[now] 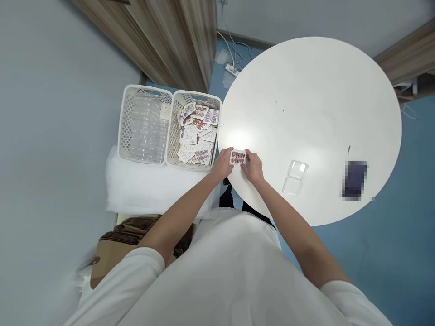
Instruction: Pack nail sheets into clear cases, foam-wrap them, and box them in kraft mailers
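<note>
Between my two hands is a small white card of press-on nails (238, 157), with two rows of reddish-pink nails facing up. My left hand (222, 164) pinches its left edge, and my right hand (253, 166) grips the right edge. The card is held over the left rim of the round white table (322, 99). To the right of my right hand, a clear plastic case (295, 177) lies unfolded on the tabletop. Left of my left hand, a white basket (174, 122) holds a heap of similar nail cards (197, 136), some face up and others showing printed backs.
A second white basket (125, 122) contains stacked clear plastic cases (147, 131). Both baskets stand by white wrapping material (152, 188). A pixelated dark object (355, 180) lies on the table's right side. Below left is a cardboard box (110, 258); a power strip (232, 70) sits on the floor.
</note>
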